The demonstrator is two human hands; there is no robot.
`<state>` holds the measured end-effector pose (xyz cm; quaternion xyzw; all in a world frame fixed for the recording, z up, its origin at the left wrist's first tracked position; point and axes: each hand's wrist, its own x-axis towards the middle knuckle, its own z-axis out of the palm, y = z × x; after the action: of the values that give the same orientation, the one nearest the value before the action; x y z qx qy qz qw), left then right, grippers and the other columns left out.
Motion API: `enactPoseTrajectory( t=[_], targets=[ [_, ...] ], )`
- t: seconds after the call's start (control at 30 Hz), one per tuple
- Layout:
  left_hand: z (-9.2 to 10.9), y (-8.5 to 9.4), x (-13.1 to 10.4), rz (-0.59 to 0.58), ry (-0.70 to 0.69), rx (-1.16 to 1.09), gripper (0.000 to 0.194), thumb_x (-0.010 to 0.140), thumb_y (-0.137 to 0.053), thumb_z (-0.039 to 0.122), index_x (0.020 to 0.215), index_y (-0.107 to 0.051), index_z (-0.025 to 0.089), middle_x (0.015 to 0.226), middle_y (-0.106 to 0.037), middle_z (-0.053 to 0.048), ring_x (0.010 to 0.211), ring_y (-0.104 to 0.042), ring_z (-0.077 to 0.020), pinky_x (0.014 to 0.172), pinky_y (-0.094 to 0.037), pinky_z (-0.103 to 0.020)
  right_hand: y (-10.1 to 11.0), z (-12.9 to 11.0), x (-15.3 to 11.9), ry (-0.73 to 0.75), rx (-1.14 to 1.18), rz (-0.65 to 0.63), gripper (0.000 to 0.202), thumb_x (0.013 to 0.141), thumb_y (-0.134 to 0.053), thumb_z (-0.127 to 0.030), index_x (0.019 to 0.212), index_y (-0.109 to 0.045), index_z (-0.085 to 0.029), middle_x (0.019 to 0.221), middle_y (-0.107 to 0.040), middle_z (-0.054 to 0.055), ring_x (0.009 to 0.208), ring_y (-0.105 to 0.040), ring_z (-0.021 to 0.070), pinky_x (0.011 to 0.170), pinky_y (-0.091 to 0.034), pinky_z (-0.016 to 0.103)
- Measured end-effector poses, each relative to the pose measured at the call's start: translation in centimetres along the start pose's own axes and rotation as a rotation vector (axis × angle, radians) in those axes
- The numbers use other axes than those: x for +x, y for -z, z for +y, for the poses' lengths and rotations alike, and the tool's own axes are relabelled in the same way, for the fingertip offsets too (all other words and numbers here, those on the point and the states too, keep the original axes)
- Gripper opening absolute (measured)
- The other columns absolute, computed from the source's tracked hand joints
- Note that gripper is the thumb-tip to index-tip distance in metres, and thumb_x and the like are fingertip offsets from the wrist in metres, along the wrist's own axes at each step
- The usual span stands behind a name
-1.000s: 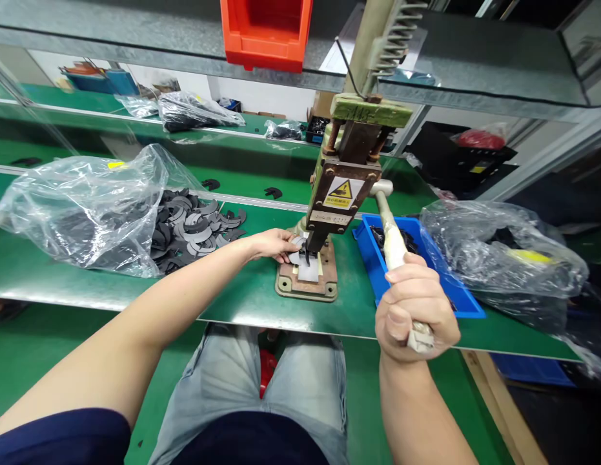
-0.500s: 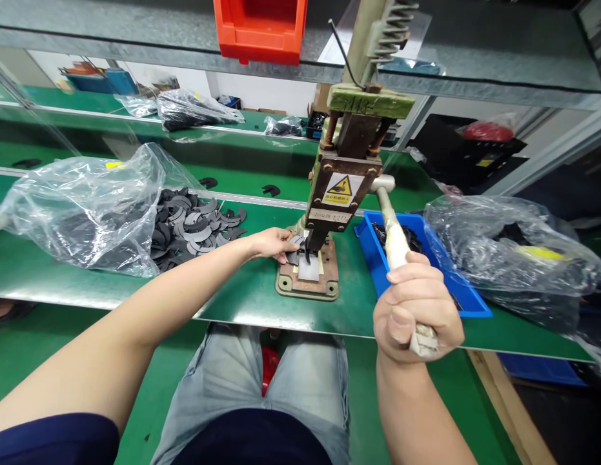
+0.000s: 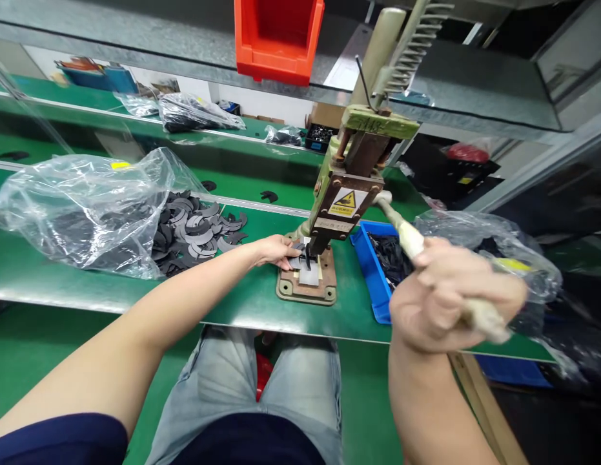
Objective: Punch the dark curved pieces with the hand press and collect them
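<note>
A green hand press (image 3: pixel 349 187) stands on the bench, its ram down close over a small metal fixture (image 3: pixel 308 274) on the base. My left hand (image 3: pixel 278 250) pinches a dark grey curved piece (image 3: pixel 295 256) at the fixture's left side; part of the piece is hidden under the ram. My right hand (image 3: pixel 455 294) is wrapped around the press's lever (image 3: pixel 405 234), whose grip is covered in pale wrapping. The right hand is slightly blurred. Left of the press lies a pile of similar grey crescent pieces (image 3: pixel 198 229), partly inside a clear plastic bag (image 3: pixel 87 206).
Right of the press sits a blue bin (image 3: pixel 372 278) with dark parts, beside another clear bag (image 3: pixel 532 258). An orange-red bin (image 3: pixel 279 64) rests on the metal shelf above. Behind runs a green surface with a few loose curved pieces (image 3: pixel 268 196).
My right hand has swung the lever outward to the right. My left hand stays at the fixture with the piece. The view has tilted and shifted slightly.
</note>
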<state>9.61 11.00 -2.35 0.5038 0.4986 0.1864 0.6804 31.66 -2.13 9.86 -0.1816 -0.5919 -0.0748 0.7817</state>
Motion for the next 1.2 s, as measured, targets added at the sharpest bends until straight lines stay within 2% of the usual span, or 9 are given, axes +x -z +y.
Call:
enactPoseTrajectory(
  t=[0.07, 0.13, 0.23, 0.3, 0.37, 0.47, 0.57, 0.8, 1.2],
  targets=[
    [-0.2, -0.2, -0.4, 0.010, -0.023, -0.024, 0.034, 0.082, -0.089, 0.034, 0.078, -0.060, 0.016, 0.063, -0.072, -0.003, 0.049, -0.069, -0.0130, 0.053, -0.059, -0.020, -0.8, 0.2, 3.7, -0.026, 0.004, -0.047, 0.021, 0.091, -0.070, -0.038, 0.103, -0.066, -0.022, 0.084, -0.060, 0.003, 0.080, -0.069, 0.0195, 0.083, -0.059, 0.045],
    [-0.4, -0.2, -1.0, 0.006, -0.055, -0.064, 0.036, 0.082, -0.089, 0.036, 0.079, -0.059, 0.016, 0.065, -0.073, -0.004, 0.051, -0.070, -0.0129, 0.055, -0.060, -0.021, -1.3, 0.6, 6.8, -0.099, -0.031, -0.166, 0.037, 0.097, -0.060, -0.037, 0.129, -0.062, -0.019, 0.109, -0.062, 0.010, 0.106, -0.073, 0.0246, 0.098, -0.057, 0.048],
    [-0.6, 0.5, -2.8, 0.013, -0.109, -0.104, 0.037, 0.081, -0.089, 0.038, 0.080, -0.060, 0.015, 0.066, -0.073, -0.005, 0.052, -0.069, -0.0121, 0.055, -0.060, -0.021, -1.0, 1.6, 7.6, -0.171, -0.078, -0.237, 0.050, 0.101, -0.052, -0.043, 0.145, -0.054, -0.020, 0.135, -0.060, 0.013, 0.134, -0.064, 0.0317, 0.114, -0.049, 0.053],
    [-0.6, 1.0, -4.8, 0.036, -0.157, -0.110, 0.042, 0.078, -0.091, 0.042, 0.078, -0.058, 0.015, 0.065, -0.072, -0.004, 0.051, -0.069, -0.0120, 0.054, -0.059, -0.021, -0.3, 2.1, 4.5, -0.189, -0.111, -0.111, 0.048, 0.100, -0.056, -0.048, 0.142, -0.056, -0.025, 0.146, -0.056, 0.012, 0.138, -0.061, 0.0296, 0.118, -0.049, 0.051],
    [-0.5, 1.3, -7.4, 0.036, -0.222, -0.106, 0.047, 0.075, -0.092, 0.047, 0.076, -0.056, 0.016, 0.065, -0.071, -0.002, 0.052, -0.070, -0.0125, 0.054, -0.058, -0.021, 0.4, 1.9, -0.6, -0.365, -0.127, 0.031, 0.034, 0.100, -0.058, -0.043, 0.130, -0.059, -0.028, 0.129, -0.063, 0.007, 0.124, -0.066, 0.0197, 0.114, -0.053, 0.044],
    [-0.3, 0.7, -11.2, -0.012, -0.311, -0.081, 0.050, 0.076, -0.089, 0.053, 0.075, -0.055, 0.017, 0.062, -0.069, 0.001, 0.052, -0.069, -0.0124, 0.052, -0.056, -0.020, 0.4, 0.3, -8.8, -0.705, -0.066, -0.225, 0.021, 0.093, -0.070, -0.031, 0.113, -0.066, -0.024, 0.096, -0.071, 0.003, 0.089, -0.071, 0.0137, 0.090, -0.061, 0.033],
    [-0.2, -1.0, -14.1, -0.045, -0.331, -0.060, 0.050, 0.077, -0.087, 0.055, 0.075, -0.055, 0.017, 0.063, -0.069, 0.001, 0.051, -0.068, -0.0119, 0.051, -0.055, -0.021, -1.0, -1.9, -14.0, -0.880, 0.016, -0.411, 0.029, 0.087, -0.077, -0.038, 0.110, -0.069, -0.021, 0.094, -0.076, 0.006, 0.082, -0.073, 0.0174, 0.076, -0.063, 0.033],
    [-1.1, -3.2, -16.2, -0.065, -0.330, 0.014, 0.047, 0.078, -0.084, 0.055, 0.075, -0.057, 0.017, 0.059, -0.066, 0.002, 0.049, -0.066, -0.0127, 0.047, -0.052, -0.021, -2.7, -4.2, -15.9, -0.994, 0.043, -0.426, 0.028, 0.089, -0.073, -0.048, 0.089, -0.064, -0.021, 0.082, -0.070, 0.002, 0.071, -0.065, 0.0130, 0.067, -0.057, 0.026],
    [-1.7, -3.7, -14.9, -0.143, -0.195, 0.016, 0.052, 0.070, -0.088, 0.061, 0.074, -0.058, 0.018, 0.054, -0.064, 0.001, 0.045, -0.061, -0.0122, 0.042, -0.044, -0.020, -0.7, -5.5, -16.9, -0.903, -0.064, -0.548, 0.016, 0.097, -0.060, -0.037, 0.104, -0.064, -0.022, 0.097, -0.073, 0.006, 0.089, -0.071, 0.0186, 0.084, -0.060, 0.035]
  ],
)
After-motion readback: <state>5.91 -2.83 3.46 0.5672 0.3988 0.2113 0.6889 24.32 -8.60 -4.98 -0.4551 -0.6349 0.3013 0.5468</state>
